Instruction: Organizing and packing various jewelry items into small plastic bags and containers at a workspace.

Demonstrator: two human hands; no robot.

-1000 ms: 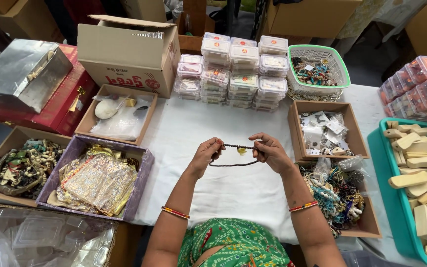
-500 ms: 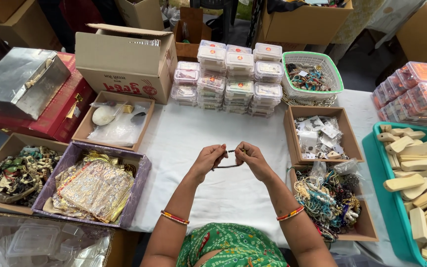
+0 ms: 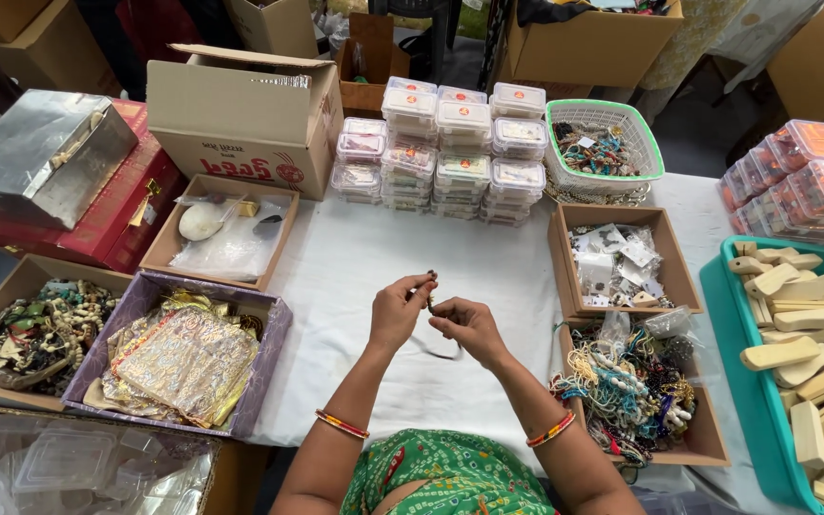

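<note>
Left hand (image 3: 399, 310) and right hand (image 3: 466, 326): fingers pinched shut on dark cord (image 3: 431, 303) | cord unfinished, hanging loose over counter (image 3: 355, 277) | beads (image 3: 622, 381) untouched.

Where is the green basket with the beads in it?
In the head view the green basket sits at the far side of the table, right of the stack of clear plastic boxes and just behind the brown tray of little packets.

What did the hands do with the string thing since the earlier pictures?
The left hand and right hand came closer together. The dark cord, stretched between them a second ago, now hangs in a loop below, pinched near its top end by both hands. The boxes, the green basket and the white tablecloth stayed put.
</note>
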